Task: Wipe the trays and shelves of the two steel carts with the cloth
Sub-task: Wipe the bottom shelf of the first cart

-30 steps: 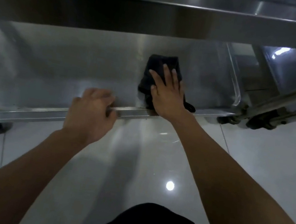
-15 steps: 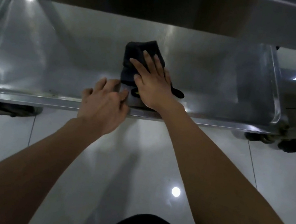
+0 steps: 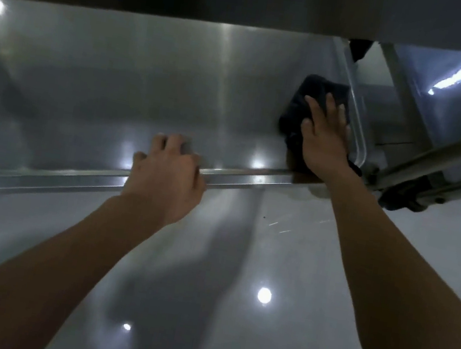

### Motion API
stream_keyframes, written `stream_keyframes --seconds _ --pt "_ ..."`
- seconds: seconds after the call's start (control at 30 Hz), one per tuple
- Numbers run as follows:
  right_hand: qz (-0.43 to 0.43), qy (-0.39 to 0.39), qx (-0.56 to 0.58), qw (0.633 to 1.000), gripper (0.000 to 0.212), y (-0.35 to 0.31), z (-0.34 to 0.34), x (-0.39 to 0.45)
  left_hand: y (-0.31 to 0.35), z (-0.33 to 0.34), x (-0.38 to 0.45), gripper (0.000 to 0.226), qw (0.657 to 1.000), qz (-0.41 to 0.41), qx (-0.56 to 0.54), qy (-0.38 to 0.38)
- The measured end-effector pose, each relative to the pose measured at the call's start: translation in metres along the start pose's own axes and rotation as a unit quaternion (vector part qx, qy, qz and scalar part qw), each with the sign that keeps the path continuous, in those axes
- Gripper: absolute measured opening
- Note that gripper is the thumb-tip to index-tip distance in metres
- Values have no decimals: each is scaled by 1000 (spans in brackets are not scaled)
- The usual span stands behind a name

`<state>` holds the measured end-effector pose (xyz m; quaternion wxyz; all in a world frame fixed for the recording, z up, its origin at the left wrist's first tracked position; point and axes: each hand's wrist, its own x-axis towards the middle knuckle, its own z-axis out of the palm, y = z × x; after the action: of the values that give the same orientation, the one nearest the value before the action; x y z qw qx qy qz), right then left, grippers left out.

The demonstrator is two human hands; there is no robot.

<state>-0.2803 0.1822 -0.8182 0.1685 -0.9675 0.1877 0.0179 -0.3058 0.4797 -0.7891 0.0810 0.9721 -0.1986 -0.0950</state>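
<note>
Cloth (image 3: 310, 102), soft and limp, lies at two o'clock on the lower shelf (image 3: 117, 81); my right hand (image 3: 323, 140) presses it flat-fingered, my left hand (image 3: 167, 175) grips the front rim; best handled under a spread palm.

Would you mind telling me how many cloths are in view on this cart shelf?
1. The dark cloth lies at the shelf's right end, pressed flat under the right hand. The left hand grips the front rim without one. The upper shelf may hide others.
</note>
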Motion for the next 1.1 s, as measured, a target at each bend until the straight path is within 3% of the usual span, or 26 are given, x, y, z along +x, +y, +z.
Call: stream_keyframes --seconds 0.17,0.43,0.57,0.67,0.8,0.93,1.1 --pt "32 17 -6 999 50 28 -11 7 -1 5 -2 26 999 28 3 41" --pt "24 16 4 1000 51 7 -7 6 -7 -2 -4 49 997 59 -32 37" --pt "-12 -12 2 1000 51 -50 9 8 -38 -15 2 54 993 82 -76 -20" --pt "-56 -34 -2 998 50 -109 27 8 -72 -30 3 39 996 20 -85 -20" --pt "-125 -83 3 989 50 -182 50 7 -108 -35 -19 36 998 -39 -31 -48" --pt "-212 -126 8 969 50 -246 75 -6 -108 -31 -24 52 998 -24 -8 -62" --pt "-228 -128 11 965 50 -258 81 -6 -104 -30 -22 87 993 -25 40 -105"
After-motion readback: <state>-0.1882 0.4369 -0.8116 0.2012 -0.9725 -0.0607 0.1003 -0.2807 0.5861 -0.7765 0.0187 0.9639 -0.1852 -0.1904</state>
